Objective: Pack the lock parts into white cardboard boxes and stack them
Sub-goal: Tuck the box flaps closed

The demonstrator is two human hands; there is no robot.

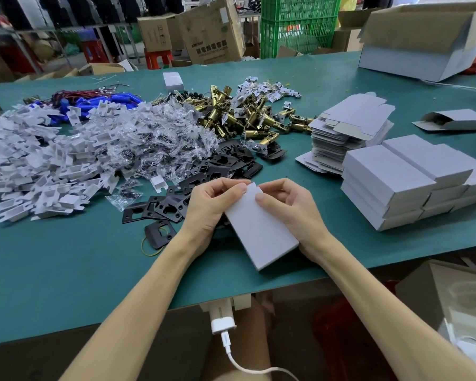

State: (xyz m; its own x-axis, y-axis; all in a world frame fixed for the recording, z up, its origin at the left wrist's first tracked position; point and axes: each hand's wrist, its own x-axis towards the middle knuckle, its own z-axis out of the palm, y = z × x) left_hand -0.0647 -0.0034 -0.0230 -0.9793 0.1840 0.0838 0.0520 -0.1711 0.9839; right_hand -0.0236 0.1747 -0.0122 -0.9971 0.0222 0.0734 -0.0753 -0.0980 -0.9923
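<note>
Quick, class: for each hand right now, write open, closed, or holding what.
Left hand: closed, gripping the white box at its far end.
Right hand: closed, gripping the same white box, thumb on its top.

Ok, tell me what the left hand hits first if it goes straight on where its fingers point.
The box it holds: fingertips of the left hand point right, at the top flap. Just beyond lies the right hand, though depth is unclear.

Packing workshop: green bench (66, 270), heaped lock parts (248, 116), cartons (212, 31).
</note>
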